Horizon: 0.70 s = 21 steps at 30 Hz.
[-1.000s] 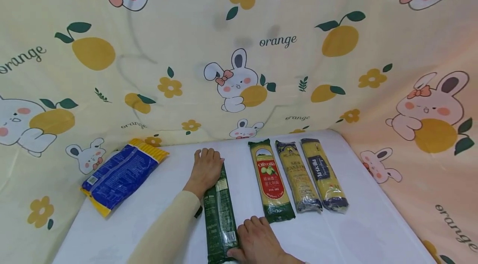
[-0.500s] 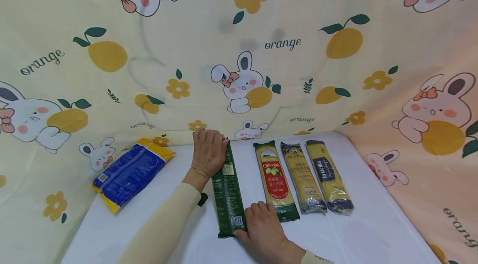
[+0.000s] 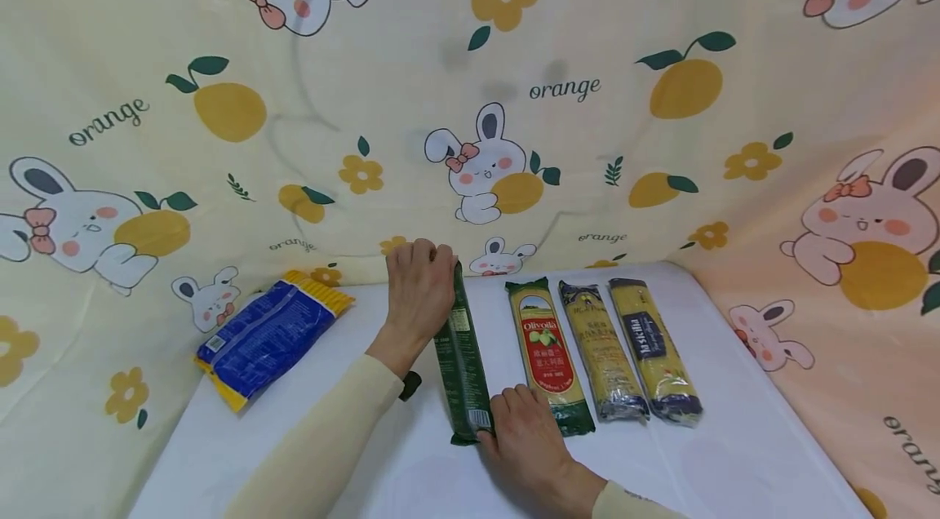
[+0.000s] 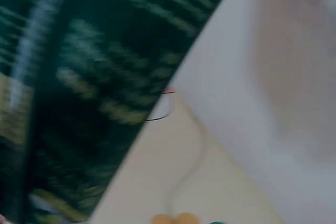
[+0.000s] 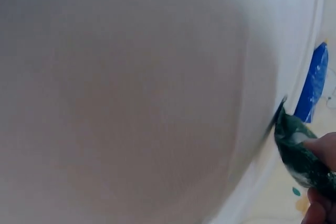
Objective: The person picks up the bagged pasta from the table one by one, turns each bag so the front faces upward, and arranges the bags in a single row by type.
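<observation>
A long green spaghetti packet [image 3: 463,372], printed side with barcode facing up, is held between both hands. At its far end my left hand [image 3: 420,290] grips it, fingers curled over the top. My right hand [image 3: 525,437] pinches the near right corner, thumb on the packet; the right wrist view shows that thumb [image 5: 321,148] pressing the green wrapper [image 5: 299,150]. The packet's far end looks raised off the table. In the left wrist view the green packet [image 4: 115,77] fills the upper left, blurred.
To the right lie an Olivoila spaghetti packet [image 3: 547,348], a gold pasta packet [image 3: 604,356] and a La Sicilia packet [image 3: 654,356], side by side. A blue and yellow bag [image 3: 272,339] lies at left on the white table [image 3: 411,470]. A printed curtain [image 3: 396,78] hangs behind.
Both hands have moved the green packet away from me and slightly right, closer to the Olivoila packet. Its far end has risen. The head view has shifted a little left.
</observation>
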Motion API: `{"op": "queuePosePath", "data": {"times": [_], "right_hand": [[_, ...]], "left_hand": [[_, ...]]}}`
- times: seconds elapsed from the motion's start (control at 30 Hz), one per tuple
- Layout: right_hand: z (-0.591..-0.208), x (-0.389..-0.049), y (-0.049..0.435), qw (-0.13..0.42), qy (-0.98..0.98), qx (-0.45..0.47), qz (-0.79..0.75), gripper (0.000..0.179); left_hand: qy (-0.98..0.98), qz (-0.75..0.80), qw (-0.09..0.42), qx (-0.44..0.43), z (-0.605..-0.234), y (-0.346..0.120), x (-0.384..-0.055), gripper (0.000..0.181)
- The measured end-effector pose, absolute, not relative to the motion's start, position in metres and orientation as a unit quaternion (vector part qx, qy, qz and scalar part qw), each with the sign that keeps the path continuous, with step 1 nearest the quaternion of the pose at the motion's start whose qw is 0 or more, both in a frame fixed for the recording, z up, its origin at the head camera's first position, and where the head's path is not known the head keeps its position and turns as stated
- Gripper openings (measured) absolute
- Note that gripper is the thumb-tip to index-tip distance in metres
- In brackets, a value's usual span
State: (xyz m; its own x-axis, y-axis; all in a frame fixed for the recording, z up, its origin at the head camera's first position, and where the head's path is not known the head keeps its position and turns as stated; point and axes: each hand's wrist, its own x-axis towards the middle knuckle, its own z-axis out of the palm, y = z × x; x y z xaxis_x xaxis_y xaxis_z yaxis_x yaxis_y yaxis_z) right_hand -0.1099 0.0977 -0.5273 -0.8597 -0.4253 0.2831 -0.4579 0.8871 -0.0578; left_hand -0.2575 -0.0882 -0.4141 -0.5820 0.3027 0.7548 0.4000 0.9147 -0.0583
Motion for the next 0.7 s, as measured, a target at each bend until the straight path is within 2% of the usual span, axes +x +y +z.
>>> {"op": "queuePosePath", "data": {"times": [0.13, 0.23, 0.5, 0.7], "right_hand": [[-0.527, -0.113, 0.101, 0.18, -0.955, 0.233, 0.039, 0.044], [-0.529, -0.112, 0.101, 0.201, -0.949, 0.24, 0.025, 0.044], [-0.531, -0.107, 0.093, 0.21, -0.946, 0.249, 0.004, 0.04], [-0.526, -0.103, 0.087, 0.18, -0.95, 0.255, -0.005, 0.039]], "left_hand": [[-0.909, -0.032, 0.384, -0.156, -0.401, -0.082, -0.253, 0.033], [-0.91, -0.035, 0.383, -0.154, -0.395, -0.079, -0.25, 0.036], [-0.906, -0.061, 0.386, -0.163, -0.393, -0.076, -0.245, 0.051], [-0.912, -0.045, 0.375, -0.16, -0.395, -0.077, -0.243, 0.032]]}}
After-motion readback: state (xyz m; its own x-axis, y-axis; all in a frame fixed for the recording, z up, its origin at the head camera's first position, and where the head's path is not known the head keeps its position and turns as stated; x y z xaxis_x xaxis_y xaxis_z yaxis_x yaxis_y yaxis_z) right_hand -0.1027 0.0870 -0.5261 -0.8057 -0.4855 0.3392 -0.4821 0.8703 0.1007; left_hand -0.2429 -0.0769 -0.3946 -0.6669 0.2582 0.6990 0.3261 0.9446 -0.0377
